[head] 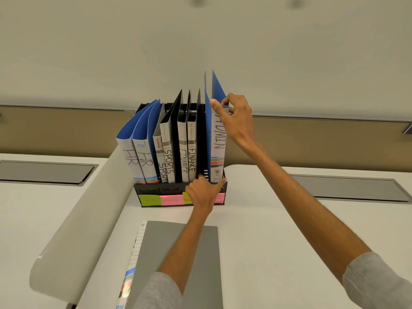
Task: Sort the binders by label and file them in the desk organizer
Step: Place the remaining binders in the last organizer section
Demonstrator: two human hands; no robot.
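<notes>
Mid-frame, seven stiff binders point(185, 148) are stood in one perforated black organizer point(156, 188), gripped by the left hand point(202, 192); the rightmost binder point(218, 143) is pinched by the right hand point(236, 117).

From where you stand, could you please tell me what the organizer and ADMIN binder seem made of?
Organizer: matte black, perforated front; plastic or metal, unclear. ADMIN binder: thin, smooth blue covers, likely plastic; white spine label looks like paper.
</notes>
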